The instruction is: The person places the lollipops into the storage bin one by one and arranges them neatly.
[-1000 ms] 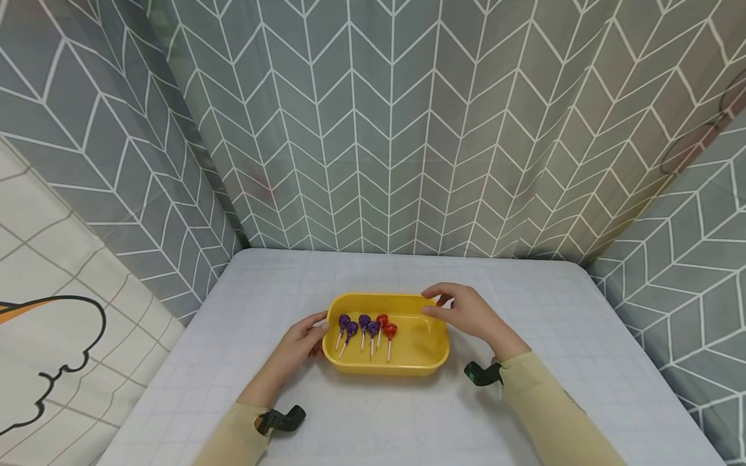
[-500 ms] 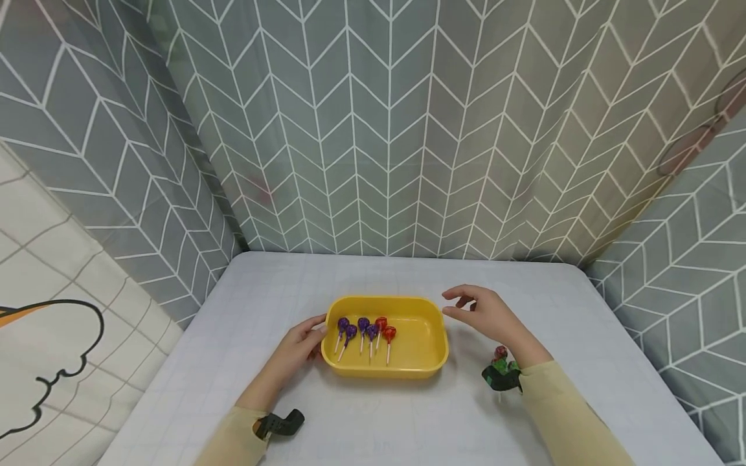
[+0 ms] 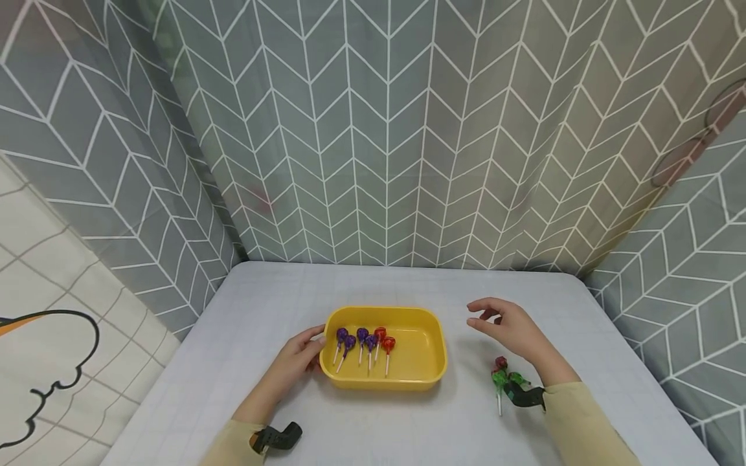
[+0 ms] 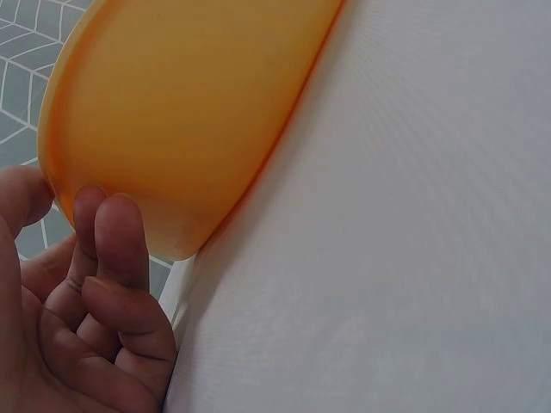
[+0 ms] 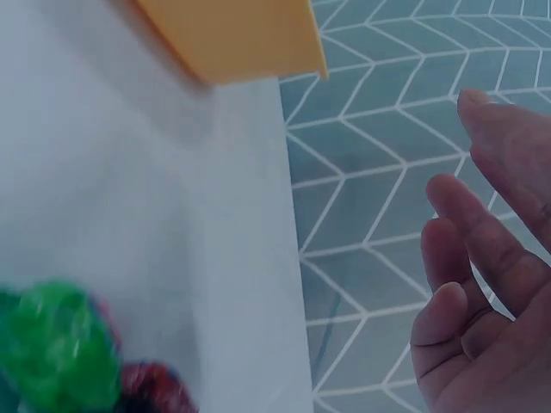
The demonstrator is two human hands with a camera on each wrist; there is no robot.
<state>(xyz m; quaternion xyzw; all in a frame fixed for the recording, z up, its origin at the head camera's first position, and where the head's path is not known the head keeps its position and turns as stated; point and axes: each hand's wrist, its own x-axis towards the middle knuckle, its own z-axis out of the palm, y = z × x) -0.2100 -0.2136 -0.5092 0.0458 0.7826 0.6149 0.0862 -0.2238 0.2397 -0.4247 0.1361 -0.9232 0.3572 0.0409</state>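
A yellow tray (image 3: 418,349) rests on the table, with several purple lollipops (image 3: 362,335) and two red lollipops (image 3: 388,344) lying in its left half. My left hand (image 3: 294,364) holds the tray's left end, thumb at the rim and fingers against the outer wall in the left wrist view. Off the tray's right side, my right hand (image 3: 515,331) hovers with loosely bent fingers and nothing between them. Below that wrist, green lollipops (image 3: 500,378) and a dark red lollipop (image 3: 500,364) lie on the table, partly hidden by the wrist camera.
The white-covered table (image 3: 373,427) carries the tray near its middle. Grey patterned curtains (image 3: 384,129) stand behind it and at both sides. A black wrist camera (image 3: 276,438) sits on the left wrist, and another camera (image 3: 524,395) on the right.
My right hand has left the tray's right end and moved to the right. The green and dark red lollipops under its wrist have come into sight. The left hand stays at the tray.
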